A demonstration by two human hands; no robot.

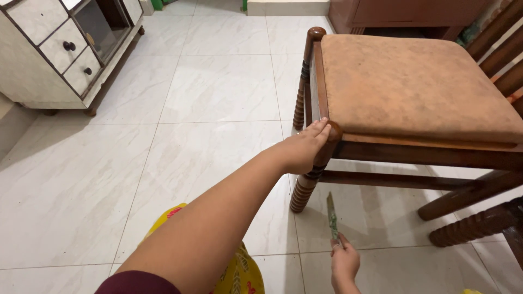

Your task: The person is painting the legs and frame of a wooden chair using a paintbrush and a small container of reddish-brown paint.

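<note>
My left hand [306, 146] rests on the chair [414, 87] corner, above its front leg [305, 188]. My right hand [344, 263] grips a thin green strip [332, 218], pointing up.

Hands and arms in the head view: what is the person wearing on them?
The left hand and forearm are bare, with a dark maroon sleeve ending at the upper arm. The right hand and wrist are bare too. No rings, watch or gloves show.

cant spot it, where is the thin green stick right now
In the head view, the thin green stick is low and right of centre, held upright in the right hand, just right of the chair's front leg.
</note>
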